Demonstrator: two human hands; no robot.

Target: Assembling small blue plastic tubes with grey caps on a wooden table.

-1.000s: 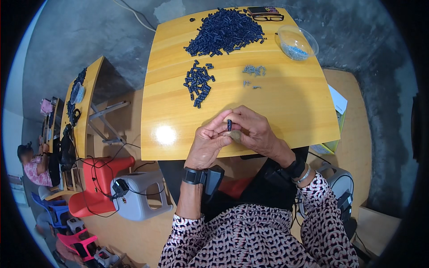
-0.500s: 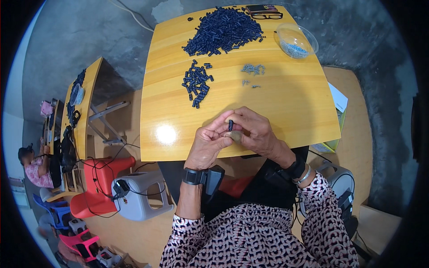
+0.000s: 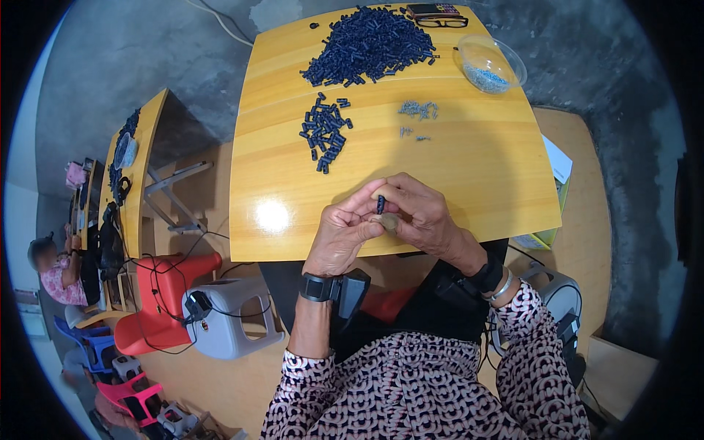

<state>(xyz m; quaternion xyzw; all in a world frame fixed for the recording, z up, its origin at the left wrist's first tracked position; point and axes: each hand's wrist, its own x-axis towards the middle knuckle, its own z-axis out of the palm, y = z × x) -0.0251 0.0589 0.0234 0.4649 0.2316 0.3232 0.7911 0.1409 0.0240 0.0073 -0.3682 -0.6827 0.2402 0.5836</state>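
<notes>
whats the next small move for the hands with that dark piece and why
Probably a firmer grip on the dark piece: it stands small and narrow between the fingers of the left hand and the right hand, near the table edge, so a slip might send it off.

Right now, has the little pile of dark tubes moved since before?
No, the little pile of dark tubes hasn't shifted any way: same spot on the yellow table.

Wall [image 3: 169, 44] is grey and patchy; floor [image 3: 242, 392] is tan. Yellow table [image 3: 477, 198] shows bright glare [image 3: 272, 215]. Red chair [image 3: 143, 332] stands beside grey stool [image 3: 231, 336].
</notes>
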